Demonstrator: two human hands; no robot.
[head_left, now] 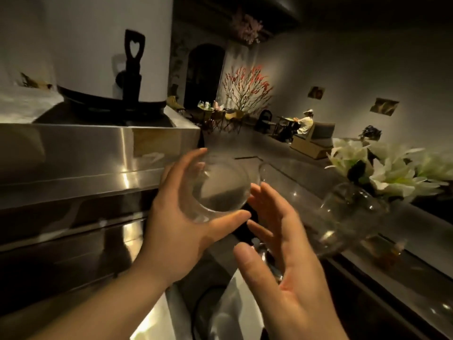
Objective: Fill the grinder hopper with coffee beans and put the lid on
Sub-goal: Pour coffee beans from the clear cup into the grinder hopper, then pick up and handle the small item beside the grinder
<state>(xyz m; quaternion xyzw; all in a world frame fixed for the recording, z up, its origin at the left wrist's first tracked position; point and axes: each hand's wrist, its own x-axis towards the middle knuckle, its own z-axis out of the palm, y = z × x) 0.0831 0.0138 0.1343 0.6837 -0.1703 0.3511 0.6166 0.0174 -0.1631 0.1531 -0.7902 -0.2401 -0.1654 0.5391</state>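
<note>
Head view shows my left hand (186, 217) curled round the clear hopper (220, 187), thumb and fingers gripping its wall, while my right hand (282, 246) hovers beside it with fingers straight and spread, so I judge smooth plastic could slip and tip.

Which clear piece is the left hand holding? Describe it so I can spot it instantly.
Start at the big steel counter block on the left; off its right end, the left hand wraps a clear round vessel, its open mouth facing the camera. Unlike the glass vase to the right, it holds no flowers.
</note>
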